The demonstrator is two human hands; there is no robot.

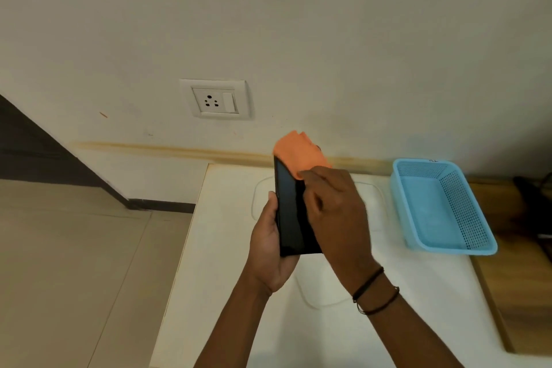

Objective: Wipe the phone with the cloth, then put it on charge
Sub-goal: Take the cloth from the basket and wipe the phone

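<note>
My left hand (268,245) holds a black phone (289,212) upright above the white table, with its dark screen facing me. My right hand (334,212) presses an orange cloth (301,155) against the upper right part of the screen; the cloth sticks out above the phone's top edge. My right hand covers the phone's right side. A white charging cable (316,303) lies looped on the table under my hands, and its ends are hidden.
A white wall socket with a switch (215,99) sits on the wall above the table's left end. A light blue perforated basket (442,206) stands on the white table (227,278) at the right. Beyond it lies a wooden surface (513,278). Tiled floor lies to the left.
</note>
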